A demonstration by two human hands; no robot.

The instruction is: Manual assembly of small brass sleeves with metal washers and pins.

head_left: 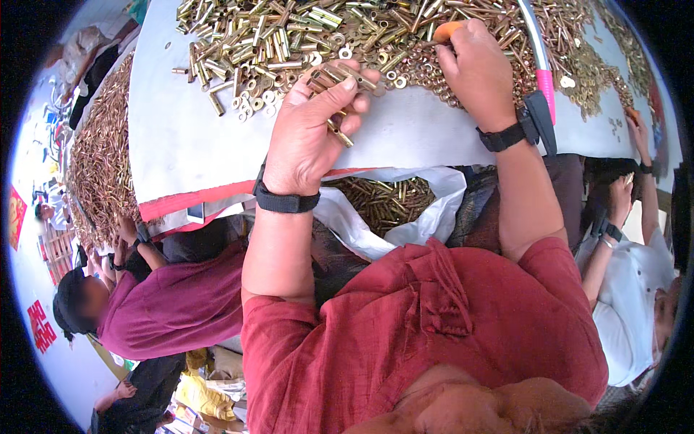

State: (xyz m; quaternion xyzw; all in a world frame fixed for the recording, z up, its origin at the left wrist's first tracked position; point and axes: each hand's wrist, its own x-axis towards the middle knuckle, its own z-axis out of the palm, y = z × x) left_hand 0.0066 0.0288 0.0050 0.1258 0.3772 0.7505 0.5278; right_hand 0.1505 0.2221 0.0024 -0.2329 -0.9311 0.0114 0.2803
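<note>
Several short brass tubes (338, 133) lie in my left hand (307, 119), which is turned palm up near the table's front edge. Its thumb presses on the tubes, and some stick out past the fingers. My right hand (481, 79) is to the right, back upward, over the near side of the metal parts. Its fingertips are closed on a rounded orange piece (449, 31); most of that piece is hidden. A wide heap of brass tubes (282, 43) spreads ahead of both hands. Flat washers (269, 95) and small rings (434, 79) lie along its near side.
An open white sack (354, 224) of brass tubes sits at my lap, below the table (202, 145). A metal bar with a pink sleeve (544, 94) stands right of my right hand. Co-workers sit on both sides; another parts heap (101, 159) is at the left.
</note>
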